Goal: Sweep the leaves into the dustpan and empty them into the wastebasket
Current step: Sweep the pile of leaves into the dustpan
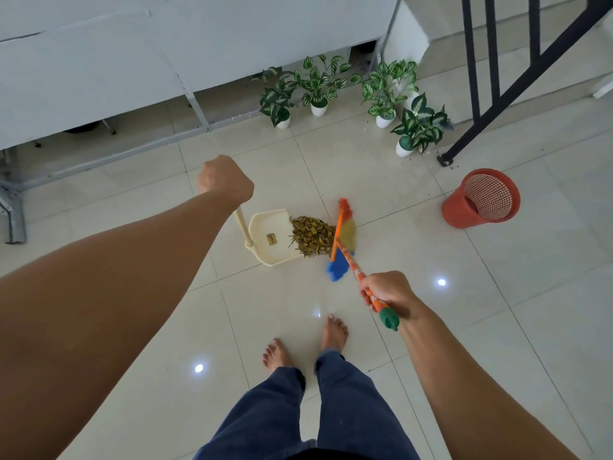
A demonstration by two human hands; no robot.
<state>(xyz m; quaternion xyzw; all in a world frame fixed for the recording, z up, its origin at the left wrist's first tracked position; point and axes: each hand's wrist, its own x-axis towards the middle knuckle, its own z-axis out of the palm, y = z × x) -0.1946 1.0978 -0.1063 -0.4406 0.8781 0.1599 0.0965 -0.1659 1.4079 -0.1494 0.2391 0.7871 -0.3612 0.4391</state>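
Note:
A pile of dry yellow-brown leaves [313, 235] lies on the tiled floor at the open mouth of a cream dustpan [268, 240]. My left hand [225, 180] is closed around the top of the dustpan's upright handle [242, 227]. My right hand [388, 292] grips the orange patterned broom handle near its green end cap. The broom head [345, 234], coloured orange, yellow and blue, rests against the right side of the leaf pile. A red mesh wastebasket [482, 199] stands on the floor to the right, apart from the pile.
Several potted plants in white pots [318, 84] line the back near a white wall panel. A black stair railing [517, 61] descends at the upper right. A metal frame [13, 207] runs along the left. My bare feet [305, 343] stand just behind the pile.

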